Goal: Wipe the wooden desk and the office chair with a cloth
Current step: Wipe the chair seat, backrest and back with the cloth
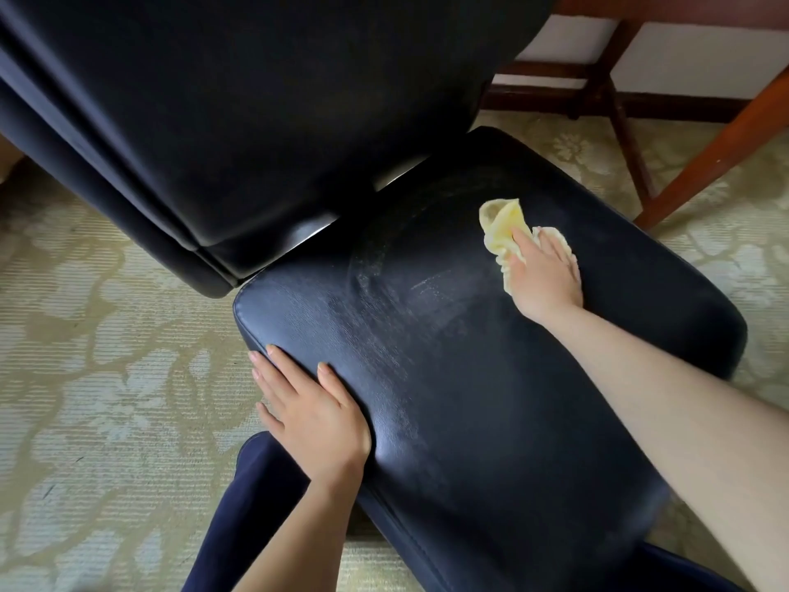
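The office chair's dark leather seat [448,378] fills the middle of the head view, with its tall backrest [239,121] rising at the upper left. Pale wipe streaks show on the seat's centre. My right hand [544,275] presses a crumpled yellow cloth [504,226] flat against the seat's far right part, fingers spread over the cloth. My left hand [309,412] rests on the seat's left edge, fingers straight along the rim and thumb on top. The wooden desk [721,143] shows only as reddish-brown legs and rails at the upper right.
A pale green and cream patterned carpet [94,378] lies all round the chair. My leg in dark blue trousers [252,514] stands against the seat's near left edge. A white wall with dark skirting shows behind the desk legs.
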The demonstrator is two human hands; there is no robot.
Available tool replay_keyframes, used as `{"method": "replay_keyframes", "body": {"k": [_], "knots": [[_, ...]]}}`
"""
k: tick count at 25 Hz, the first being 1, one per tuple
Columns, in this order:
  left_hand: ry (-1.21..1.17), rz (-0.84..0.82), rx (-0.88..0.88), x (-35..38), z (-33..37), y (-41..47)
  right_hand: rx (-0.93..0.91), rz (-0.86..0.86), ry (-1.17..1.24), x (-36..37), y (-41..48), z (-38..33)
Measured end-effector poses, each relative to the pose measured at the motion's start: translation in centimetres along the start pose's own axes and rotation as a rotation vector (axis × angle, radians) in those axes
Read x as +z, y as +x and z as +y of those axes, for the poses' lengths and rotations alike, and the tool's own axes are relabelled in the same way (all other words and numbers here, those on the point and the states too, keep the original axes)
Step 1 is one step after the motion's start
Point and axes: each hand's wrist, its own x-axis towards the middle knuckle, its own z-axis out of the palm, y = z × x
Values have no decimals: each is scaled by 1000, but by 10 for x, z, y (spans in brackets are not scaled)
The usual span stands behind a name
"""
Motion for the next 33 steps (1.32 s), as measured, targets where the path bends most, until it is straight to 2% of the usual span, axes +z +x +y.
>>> {"method": "replay_keyframes", "body": {"k": [2, 4, 6, 9, 14, 18, 20, 23, 27, 29, 33], "knots": [[-1, 1, 2, 0, 1, 1, 141, 18, 31, 3, 3, -24], [-6, 7, 9, 0, 1, 1, 84, 64, 97, 6, -11, -51], [-8, 18, 12, 0, 0, 2, -123, 69, 160, 14, -42, -73], [-25, 17, 13, 0, 0, 2, -476, -40, 95, 26, -88, -87], [-49, 15, 6, -3, 2, 0, -752, -169, 90, 26, -126, -64], [-55, 30, 8, -1, 0, 1, -990, -139, -71, 16, -124, -22], [-51, 34, 16, 1, -1, 1, -972, -141, -100, 11, -110, -6], [-52, 37, 27, 2, -2, 3, -846, -161, -93, 6, -83, 11], [-56, 38, 26, 2, -1, 4, -649, -103, -158, -11, -34, 31], [-59, 37, 35, 2, -2, 5, -498, -104, -116, -23, -9, 40], [-61, 34, 45, 2, -2, 10, -69, -133, 37, -42, 34, 54]]}}
